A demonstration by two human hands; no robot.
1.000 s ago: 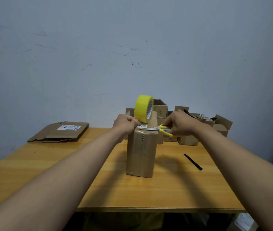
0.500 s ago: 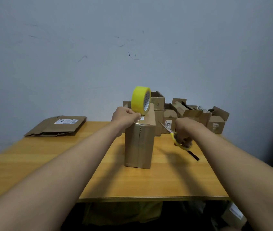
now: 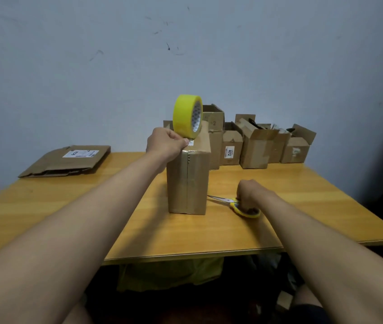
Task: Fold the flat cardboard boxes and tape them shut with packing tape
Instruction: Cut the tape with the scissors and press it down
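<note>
A folded cardboard box (image 3: 197, 181) stands upright mid-table, its front seam covered by clear tape. A yellow tape roll (image 3: 185, 116) stands on edge on top of it. My left hand (image 3: 164, 142) rests at the box's top left edge, its thumb pressing the tape end down beside the roll. My right hand (image 3: 248, 195) is down on the table to the right of the box, fingers curled round the yellow handles of the scissors (image 3: 237, 205), whose blades point left toward the box's base.
A stack of flat cardboard boxes (image 3: 68, 161) lies at the back left of the wooden table (image 3: 303, 197). Several assembled and open boxes (image 3: 253, 146) line the wall at the back right. The table's front edge is near my elbows.
My right hand has brought the scissors from the box's top down to the table at the right. My left hand stays at the top edge by the roll.
</note>
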